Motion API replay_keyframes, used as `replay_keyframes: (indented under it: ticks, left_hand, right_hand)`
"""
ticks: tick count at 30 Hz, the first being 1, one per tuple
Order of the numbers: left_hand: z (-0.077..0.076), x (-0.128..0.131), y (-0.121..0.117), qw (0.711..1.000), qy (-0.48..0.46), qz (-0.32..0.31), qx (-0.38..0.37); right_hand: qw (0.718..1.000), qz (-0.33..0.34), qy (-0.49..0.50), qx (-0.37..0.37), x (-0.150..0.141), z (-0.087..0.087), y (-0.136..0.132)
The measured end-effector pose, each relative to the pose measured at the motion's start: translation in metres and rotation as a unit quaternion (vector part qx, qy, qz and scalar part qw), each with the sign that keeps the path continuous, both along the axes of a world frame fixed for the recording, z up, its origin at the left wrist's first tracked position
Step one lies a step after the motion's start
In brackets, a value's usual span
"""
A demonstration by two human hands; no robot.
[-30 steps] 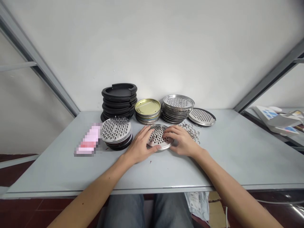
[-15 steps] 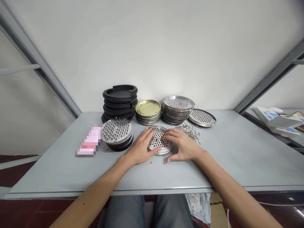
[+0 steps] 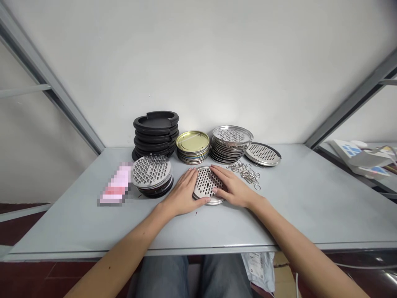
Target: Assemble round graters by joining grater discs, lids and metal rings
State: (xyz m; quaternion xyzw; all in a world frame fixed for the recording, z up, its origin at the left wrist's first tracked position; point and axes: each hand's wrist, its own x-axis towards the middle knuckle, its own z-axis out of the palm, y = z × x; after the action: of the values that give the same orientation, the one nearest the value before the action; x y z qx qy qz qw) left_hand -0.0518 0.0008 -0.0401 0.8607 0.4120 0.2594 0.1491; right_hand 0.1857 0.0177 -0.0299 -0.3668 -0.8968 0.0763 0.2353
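Note:
A round perforated metal disc (image 3: 205, 184) lies on the grey table (image 3: 310, 207) in front of me. My left hand (image 3: 182, 194) cups its left rim, fingers curved along the edge and thumb at the near side. My right hand (image 3: 232, 187) grips the right rim, fingers laid over the disc's top and far edge. Both hands are closed on the disc, which rests on or just above the table.
Behind stand a stack of black rings (image 3: 156, 131), a stack of gold lids (image 3: 192, 146), a stack of perforated discs (image 3: 231, 142) and a single disc (image 3: 262, 153). Spiked discs (image 3: 152, 174) on black rings stand at left beside a pink packet (image 3: 116, 188). Loose metal rings (image 3: 245, 172) lie at right.
My right hand has shifted left from beside the disc and closed onto its right rim. The left hand stayed at the left edge.

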Motion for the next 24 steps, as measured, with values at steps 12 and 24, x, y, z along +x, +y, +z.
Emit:
replay_keyframes:
  ticks: [12,24]
  left_hand:
    - [0.0044,-0.0004,0.0003,0.998,0.022,0.020,-0.058]
    - [0.0057,0.0010,-0.0029,0.997,0.043,0.024,-0.059]
  right_hand:
    - [0.999,-0.006,-0.024,-0.021,-0.0036,-0.0036,-0.0006]
    - [0.999,-0.011,0.012,-0.027,-0.0028,-0.0024,0.0022]
